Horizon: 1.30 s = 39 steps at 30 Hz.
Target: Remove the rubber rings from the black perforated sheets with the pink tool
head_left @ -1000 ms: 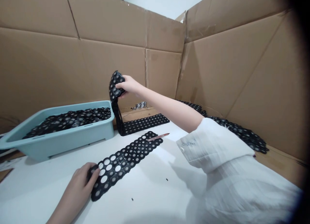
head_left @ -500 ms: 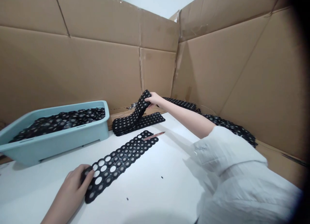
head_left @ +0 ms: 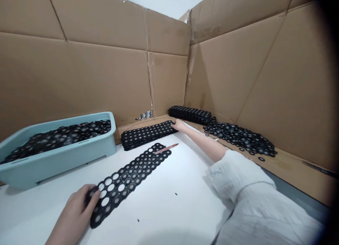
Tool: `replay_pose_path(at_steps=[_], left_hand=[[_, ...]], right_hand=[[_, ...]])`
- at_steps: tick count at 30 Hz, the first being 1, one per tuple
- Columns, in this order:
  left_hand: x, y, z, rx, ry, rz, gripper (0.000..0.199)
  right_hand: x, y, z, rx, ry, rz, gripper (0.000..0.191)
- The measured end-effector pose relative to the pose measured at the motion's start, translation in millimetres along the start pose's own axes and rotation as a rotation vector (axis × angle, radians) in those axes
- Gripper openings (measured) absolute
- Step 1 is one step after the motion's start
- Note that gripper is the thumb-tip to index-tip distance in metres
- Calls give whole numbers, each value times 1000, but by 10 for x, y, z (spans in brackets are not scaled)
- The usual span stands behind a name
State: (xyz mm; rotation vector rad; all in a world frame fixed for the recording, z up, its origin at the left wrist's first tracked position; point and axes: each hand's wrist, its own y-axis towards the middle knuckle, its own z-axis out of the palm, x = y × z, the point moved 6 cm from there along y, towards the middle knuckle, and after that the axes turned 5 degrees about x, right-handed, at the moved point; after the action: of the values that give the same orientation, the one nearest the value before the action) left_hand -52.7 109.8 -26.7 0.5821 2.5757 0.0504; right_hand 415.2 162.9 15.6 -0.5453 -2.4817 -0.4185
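My left hand (head_left: 75, 211) grips the near end of a black sheet of joined rubber rings (head_left: 131, 178), thumb on top. The sheet lies slanted on the white table; several of its holes show white through, the others look filled with grey discs. Across its far end rests a thin, pointed reddish tool (head_left: 167, 149), perhaps a blade. My right hand (head_left: 179, 125) reaches forward, its fingers closed on the right end of the top black ring sheet (head_left: 148, 132), which lies flat on a stack of similar sheets. The fingertips are partly hidden.
A light-blue tub (head_left: 79, 153) full of black rings stands at the left. At the back right are another stack of sheets (head_left: 189, 114) and a loose heap of rings (head_left: 238, 135). Cardboard walls (head_left: 106, 75) enclose the table. Small black bits (head_left: 176, 194) lie on it.
My right hand has lowered the lifted sheet to the right, so it now lies flat on its stack. My left hand still holds the near sheet. The view has shifted slightly.
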Motion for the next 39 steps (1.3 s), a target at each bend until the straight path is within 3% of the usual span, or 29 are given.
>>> replay_pose_path(at_steps=[5,15,23,31,36,39], left_hand=[[-11,15,2,6,5,-13,33],[-76,-1,-29,56,13,-14,30],[-104,-19,-51,32,20,-23,32],[-91,-22,-39,41,29,-28,33],[-92,-25,-28,58,35,-36,31],[-58,-18,-21,42,50,-30,31]], right_hand=[[-154,-109,113,-6,-19,-18,30],[-129,-311,205,-168,-24,-80,30],[-134,-397,154,-38,-42,-325,51],[-210,-244,209,-57,7,-291,50],[-251,-229,224,-41,26,-295,73],[-274,-212,245,-34,29,-272,72]])
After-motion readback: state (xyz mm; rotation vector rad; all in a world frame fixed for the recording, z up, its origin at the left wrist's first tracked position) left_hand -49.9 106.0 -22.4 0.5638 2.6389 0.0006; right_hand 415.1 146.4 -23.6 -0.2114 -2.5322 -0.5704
